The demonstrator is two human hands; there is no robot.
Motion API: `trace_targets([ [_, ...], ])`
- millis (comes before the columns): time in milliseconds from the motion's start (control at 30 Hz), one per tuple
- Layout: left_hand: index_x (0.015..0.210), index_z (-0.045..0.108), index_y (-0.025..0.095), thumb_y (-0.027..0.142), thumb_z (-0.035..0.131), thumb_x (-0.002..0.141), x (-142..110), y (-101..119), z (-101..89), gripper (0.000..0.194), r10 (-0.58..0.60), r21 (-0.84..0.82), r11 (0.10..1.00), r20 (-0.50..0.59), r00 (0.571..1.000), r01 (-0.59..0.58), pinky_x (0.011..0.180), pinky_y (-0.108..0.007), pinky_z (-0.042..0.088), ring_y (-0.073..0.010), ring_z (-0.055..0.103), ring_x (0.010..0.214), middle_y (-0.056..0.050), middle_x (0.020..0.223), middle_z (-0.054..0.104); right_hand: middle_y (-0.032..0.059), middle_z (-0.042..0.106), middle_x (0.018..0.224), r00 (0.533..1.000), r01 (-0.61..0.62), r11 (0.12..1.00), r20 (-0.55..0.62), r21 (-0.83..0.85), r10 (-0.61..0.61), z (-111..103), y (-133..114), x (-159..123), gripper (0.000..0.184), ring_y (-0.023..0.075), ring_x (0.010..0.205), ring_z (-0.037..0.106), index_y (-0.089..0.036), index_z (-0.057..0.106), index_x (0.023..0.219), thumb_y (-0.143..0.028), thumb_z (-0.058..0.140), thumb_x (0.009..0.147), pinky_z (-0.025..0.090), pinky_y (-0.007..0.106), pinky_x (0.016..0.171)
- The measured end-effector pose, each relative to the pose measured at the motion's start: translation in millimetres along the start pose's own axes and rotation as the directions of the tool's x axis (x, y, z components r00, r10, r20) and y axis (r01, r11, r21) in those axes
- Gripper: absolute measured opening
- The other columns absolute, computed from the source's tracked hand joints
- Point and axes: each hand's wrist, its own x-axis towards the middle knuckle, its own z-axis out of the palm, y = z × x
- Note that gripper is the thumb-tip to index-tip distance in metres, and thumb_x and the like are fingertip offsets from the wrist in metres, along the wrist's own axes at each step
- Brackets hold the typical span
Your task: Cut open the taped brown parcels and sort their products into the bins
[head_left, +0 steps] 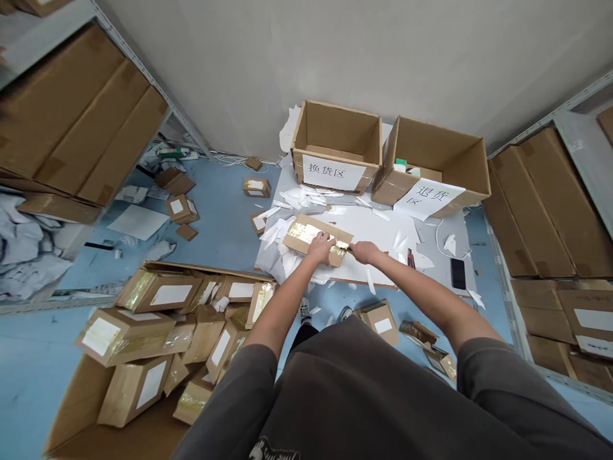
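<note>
A long cardboard box (301, 235) with shiny clear tape lies at a slant on the white table (383, 225). My left hand (322, 246) presses on its top near the right half, fingers bent and gripping it. My right hand (364, 252) is closed at the box's right end around a small dark-tipped box cutter (349, 248), mostly hidden in the fist. The cutter's tip meets the taped end. A red and black utility knife (410, 258) lies on the table to the right of that hand. Torn white paper scraps (306, 197) surround the box.
Two open cartons with paper signs, a left carton (335, 134) and a right carton (443, 150), stand at the table's back. A phone (458, 273) lies at the right edge. At lower left a large carton (71, 409) holds several taped boxes. Shelves flank both sides.
</note>
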Motion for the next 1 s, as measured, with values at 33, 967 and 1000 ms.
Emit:
trace_targets([
  [33, 0.132, 0.062, 0.028, 0.039, 0.102, 0.053, 0.4, 0.2, -0.5, 0.089, 0.002, 0.008, 1.000, 0.000, 1.000, -0.002, 0.111, -0.044, 0.044, -0.0361, 0.040, 0.136, -0.012, 0.143, 0.049, 0.0241, 0.075, 0.115, 1.000, -0.001, 1.000, 0.008, 0.003, 0.001, -0.3, 0.5, 0.2, 0.026, 0.0381, 0.107, 0.074, -0.017, 0.071, 0.122, -0.032, 0.062, 0.103, 0.054, 0.044, 0.086],
  [967, 0.133, 0.062, 0.030, 0.036, 0.102, 0.054, 3.5, -2.1, 4.1, 0.089, 0.033, 0.076, 0.997, -0.014, 0.999, -0.032, 0.114, -0.046, 0.042, -0.0362, 0.042, 0.135, -0.011, 0.140, 0.052, -0.0081, 0.052, 0.057, 1.000, -0.009, 0.372, 0.016, 0.928, -0.016, 110.7, -11.5, -40.4, 0.037, 0.0131, 0.042, 0.052, -0.027, 0.041, 0.091, -0.060, 0.043, 0.108, 0.047, 0.022, 0.046],
  [1000, 0.133, 0.063, 0.030, 0.037, 0.102, 0.053, 2.7, -2.3, 3.2, 0.089, 0.036, 0.079, 0.996, -0.014, 0.999, -0.034, 0.114, -0.045, 0.042, -0.0362, 0.042, 0.135, -0.011, 0.139, 0.053, -0.0080, 0.053, 0.057, 1.000, -0.004, 0.374, 0.013, 0.927, -0.024, 112.2, -10.1, -42.4, 0.038, 0.0134, 0.042, 0.053, -0.027, 0.041, 0.091, -0.061, 0.044, 0.107, 0.046, 0.022, 0.046],
])
